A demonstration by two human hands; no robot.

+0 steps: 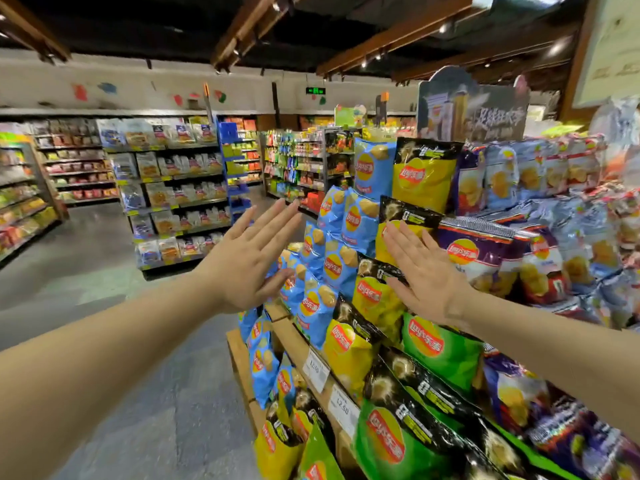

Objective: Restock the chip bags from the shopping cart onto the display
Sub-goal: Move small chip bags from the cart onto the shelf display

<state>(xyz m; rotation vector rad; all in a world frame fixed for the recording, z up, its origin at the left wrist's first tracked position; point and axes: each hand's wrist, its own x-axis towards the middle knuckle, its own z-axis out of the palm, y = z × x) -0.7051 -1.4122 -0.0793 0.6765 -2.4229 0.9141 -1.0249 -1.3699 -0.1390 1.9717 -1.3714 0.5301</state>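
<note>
— Where are the hands?

— Both are raised in front of the display (313,344). The left hand (251,258) has its fingers straight and spread, palm turned to the right, holding nothing. Its thumb lies just in front of the blue chip bags (332,258) at the display's left corner; I cannot tell whether it touches them.

— And the right?

— The right hand (424,271) is flat too, fingers straight and close together, laid against a yellow chip bag (388,244) with a black top. It curls around nothing.

— How do the bags stand?

— Upright, long axis running up and down, fronts facing out toward the aisle, leaning back slightly in stepped tiers. Blue ones fill the left edge, yellow ones the next column, green chip bags (440,344) lower down, purple bags (481,258) to the right.

— Anything else?

— White price tags (316,370) sit on the wooden front edge of the display. Across the grey floor (104,258) stand store shelves (176,188) full of packets.
</note>
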